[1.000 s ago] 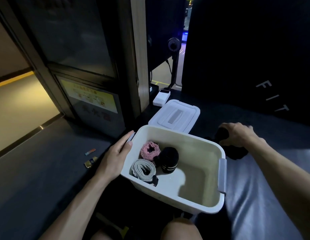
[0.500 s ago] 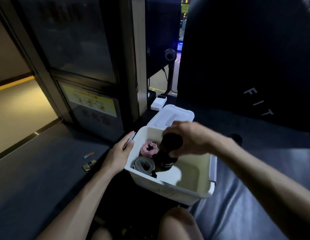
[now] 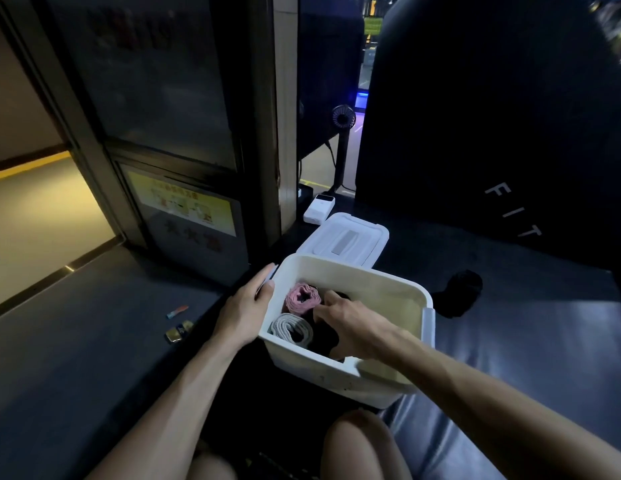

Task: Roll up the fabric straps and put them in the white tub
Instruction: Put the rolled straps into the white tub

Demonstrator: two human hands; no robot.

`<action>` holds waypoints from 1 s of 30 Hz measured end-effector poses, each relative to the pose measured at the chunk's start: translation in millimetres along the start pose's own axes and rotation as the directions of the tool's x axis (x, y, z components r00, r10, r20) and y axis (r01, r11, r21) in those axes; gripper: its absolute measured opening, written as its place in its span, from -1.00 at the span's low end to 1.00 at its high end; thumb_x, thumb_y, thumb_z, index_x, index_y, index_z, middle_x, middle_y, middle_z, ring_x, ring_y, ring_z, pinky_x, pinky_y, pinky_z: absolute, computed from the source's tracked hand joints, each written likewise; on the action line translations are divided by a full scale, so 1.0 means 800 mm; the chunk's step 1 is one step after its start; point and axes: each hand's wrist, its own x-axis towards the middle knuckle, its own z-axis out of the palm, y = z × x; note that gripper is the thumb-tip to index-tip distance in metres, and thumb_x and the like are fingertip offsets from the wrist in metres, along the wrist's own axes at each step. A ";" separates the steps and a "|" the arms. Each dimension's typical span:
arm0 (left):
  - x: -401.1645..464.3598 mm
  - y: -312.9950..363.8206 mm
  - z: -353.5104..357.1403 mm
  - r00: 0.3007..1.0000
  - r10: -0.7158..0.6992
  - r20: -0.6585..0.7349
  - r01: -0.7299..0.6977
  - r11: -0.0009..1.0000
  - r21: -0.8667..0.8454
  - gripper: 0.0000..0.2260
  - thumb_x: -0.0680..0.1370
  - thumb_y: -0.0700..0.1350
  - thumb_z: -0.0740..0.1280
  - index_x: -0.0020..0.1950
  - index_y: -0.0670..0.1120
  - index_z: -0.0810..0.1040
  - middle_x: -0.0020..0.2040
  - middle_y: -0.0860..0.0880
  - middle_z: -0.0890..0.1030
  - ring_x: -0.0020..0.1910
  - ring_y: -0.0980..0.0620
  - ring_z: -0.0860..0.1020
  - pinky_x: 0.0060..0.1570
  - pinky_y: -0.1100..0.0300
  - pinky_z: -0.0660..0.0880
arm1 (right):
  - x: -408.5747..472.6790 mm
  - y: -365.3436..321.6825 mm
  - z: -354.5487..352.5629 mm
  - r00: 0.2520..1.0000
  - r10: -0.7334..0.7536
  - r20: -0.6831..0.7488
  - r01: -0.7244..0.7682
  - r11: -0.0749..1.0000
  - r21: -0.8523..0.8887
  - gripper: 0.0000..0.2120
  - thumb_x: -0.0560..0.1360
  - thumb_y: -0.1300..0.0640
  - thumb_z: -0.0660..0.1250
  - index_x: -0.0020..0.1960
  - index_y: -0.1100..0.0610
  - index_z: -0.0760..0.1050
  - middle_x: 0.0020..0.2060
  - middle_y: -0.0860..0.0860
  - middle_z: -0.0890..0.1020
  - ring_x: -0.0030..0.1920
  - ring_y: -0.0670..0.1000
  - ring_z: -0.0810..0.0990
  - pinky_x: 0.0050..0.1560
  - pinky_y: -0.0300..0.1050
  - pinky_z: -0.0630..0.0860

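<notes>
White tub (image 3: 340, 370) steadied at left rim by flat, straight-fingered left hand (image 3: 245, 315). Right hand (image 3: 349, 329) curled around black roll (image 3: 324, 336) inside, beside pink roll (image 3: 302, 296) and grey roll (image 3: 291, 329). "FIT" read on dark pad (image 3: 513, 211).

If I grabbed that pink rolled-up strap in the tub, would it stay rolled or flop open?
The pink rolled strap is soft fabric, so it would probably squash a bit. Its coil looks loose and wavy, so it may start unrolling once lifted from between the tub wall and the grey roll. It is likely light.

Pink roll (image 3: 303, 297) and grey roll (image 3: 291, 328) crowd the white tub's (image 3: 388, 289) left; its right half lies open.
</notes>
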 end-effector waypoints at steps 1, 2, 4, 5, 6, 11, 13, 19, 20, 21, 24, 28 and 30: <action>0.000 0.000 0.000 1.000 0.009 0.002 -0.009 1.000 0.006 -0.60 0.65 0.17 0.14 0.50 0.30 0.37 0.48 0.19 0.46 0.45 0.08 0.44 0.42 0.05 0.37 | 0.000 0.000 0.002 1.000 -0.004 -0.001 0.004 1.000 -0.004 -0.54 0.35 0.10 0.56 0.15 0.13 0.45 0.07 0.06 0.41 -0.21 0.11 0.45 -0.20 -0.05 0.38; 0.000 0.001 0.000 1.000 0.010 0.005 -0.010 1.000 0.006 -0.60 0.65 0.17 0.14 0.50 0.29 0.37 0.49 0.19 0.46 0.45 0.08 0.44 0.42 0.04 0.37 | 0.000 0.001 0.004 1.000 -0.014 0.000 0.014 1.000 -0.005 -0.54 0.36 0.10 0.57 0.16 0.12 0.45 0.07 0.06 0.41 -0.21 0.10 0.44 -0.19 -0.04 0.38; 0.001 0.000 -0.001 1.000 0.004 0.010 -0.004 1.000 0.001 -0.62 0.68 0.14 0.15 0.51 0.29 0.37 0.49 0.18 0.46 0.45 0.07 0.44 0.42 0.03 0.37 | -0.001 0.010 0.005 0.999 -0.032 0.010 0.032 0.999 0.034 -0.46 0.34 0.05 0.59 0.23 0.08 0.45 0.08 0.03 0.41 -0.16 0.10 0.48 -0.14 -0.03 0.45; 0.002 -0.001 -0.002 1.000 0.003 0.012 -0.002 1.000 -0.007 -0.63 0.68 0.13 0.15 0.51 0.29 0.37 0.49 0.18 0.46 0.45 0.08 0.44 0.43 0.03 0.37 | -0.004 0.015 0.001 0.999 -0.030 0.023 0.029 0.998 0.061 -0.41 0.33 0.00 0.61 0.28 0.04 0.46 0.10 0.02 0.43 -0.10 0.10 0.51 -0.08 -0.03 0.49; 0.002 -0.002 -0.002 1.000 0.000 0.014 0.001 1.000 -0.016 -0.63 0.69 0.12 0.15 0.51 0.28 0.38 0.49 0.18 0.46 0.45 0.09 0.43 0.43 0.04 0.36 | -0.007 0.023 -0.006 0.999 -0.022 0.038 0.019 0.996 0.082 -0.36 0.32 -0.05 0.61 0.32 0.01 0.46 0.13 0.01 0.47 -0.03 0.10 0.54 -0.03 -0.03 0.51; 0.003 -0.005 0.001 1.000 0.012 0.002 -0.012 0.998 -0.056 -0.62 0.69 0.11 0.18 0.53 0.18 0.40 0.48 0.22 0.46 0.45 0.17 0.41 0.48 0.05 0.32 | -0.030 0.104 -0.062 0.943 0.163 -0.290 -0.093 0.966 0.240 -0.78 0.47 -0.08 0.48 0.07 -0.04 0.62 -0.03 -0.10 0.66 -0.06 0.02 0.66 -0.02 -0.02 0.59; 0.004 -0.006 0.002 1.000 0.017 -0.014 -0.018 0.997 -0.070 -0.56 0.65 0.17 0.17 0.53 0.16 0.41 0.47 0.21 0.46 0.45 0.16 0.42 0.49 0.02 0.31 | -0.041 0.158 -0.073 0.823 0.347 -0.449 -0.251 0.932 0.261 -0.92 0.49 0.03 0.41 -0.02 -0.03 0.62 -0.09 -0.09 0.66 -0.06 0.06 0.66 -0.06 -0.01 0.60; 0.004 0.007 0.027 0.999 0.050 -0.014 -0.051 0.996 -0.076 -0.58 0.66 0.15 0.17 0.52 0.18 0.40 0.47 0.22 0.47 0.45 0.16 0.42 0.48 0.02 0.32 | -0.066 0.294 -0.027 0.717 0.669 -0.195 -0.646 0.743 0.174 -0.57 0.51 0.04 0.39 0.37 -0.06 0.50 0.28 0.09 0.49 0.28 0.27 0.51 0.22 0.15 0.50; 0.004 0.009 0.030 0.999 0.049 -0.012 -0.050 0.996 -0.080 -0.56 0.64 0.18 0.16 0.52 0.19 0.40 0.46 0.22 0.47 0.44 0.17 0.42 0.48 0.02 0.32 | -0.071 0.305 -0.018 0.708 0.697 -0.110 -0.683 0.716 0.141 -0.48 0.50 -0.04 0.42 0.44 -0.09 0.43 0.34 0.10 0.44 0.32 0.28 0.47 0.26 0.15 0.48; 0.006 0.011 0.032 0.999 0.049 -0.007 -0.049 0.995 -0.084 -0.53 0.60 0.21 0.14 0.51 0.21 0.41 0.45 0.23 0.48 0.43 0.17 0.43 0.48 0.02 0.33 | -0.075 0.313 -0.010 0.699 0.713 -0.050 -0.703 0.699 0.133 -0.41 0.49 -0.10 0.45 0.48 -0.10 0.38 0.36 0.11 0.42 0.34 0.28 0.45 0.27 0.14 0.46; 0.009 0.010 0.034 0.998 0.056 0.010 -0.054 0.993 -0.100 -0.52 0.58 0.22 0.14 0.51 0.21 0.41 0.44 0.25 0.48 0.42 0.21 0.43 0.48 0.04 0.33 | -0.081 0.326 0.005 0.713 0.700 -0.048 -0.678 0.705 0.209 -0.43 0.44 -0.05 0.53 0.39 -0.01 0.43 0.17 0.13 0.52 0.23 0.25 0.52 0.13 0.05 0.46; 0.008 0.008 0.033 0.998 0.065 0.011 -0.063 0.991 -0.119 -0.52 0.60 0.21 0.15 0.51 0.17 0.42 0.44 0.25 0.48 0.43 0.24 0.42 0.48 0.08 0.32 | -0.081 0.312 -0.013 0.700 0.678 -0.222 -0.547 0.710 0.444 -0.61 0.36 0.05 0.61 0.13 0.02 0.57 -0.01 0.07 0.67 0.06 0.18 0.63 0.05 0.00 0.53; 0.009 0.007 0.034 0.998 0.067 0.015 -0.065 0.990 -0.128 -0.52 0.60 0.21 0.15 0.52 0.16 0.42 0.45 0.25 0.47 0.44 0.25 0.41 0.50 0.07 0.30 | -0.079 0.289 -0.045 0.667 0.633 -0.393 -0.412 0.753 0.513 -0.61 0.36 -0.05 0.60 0.14 -0.03 0.59 -0.04 0.02 0.68 0.03 0.11 0.64 0.08 0.02 0.57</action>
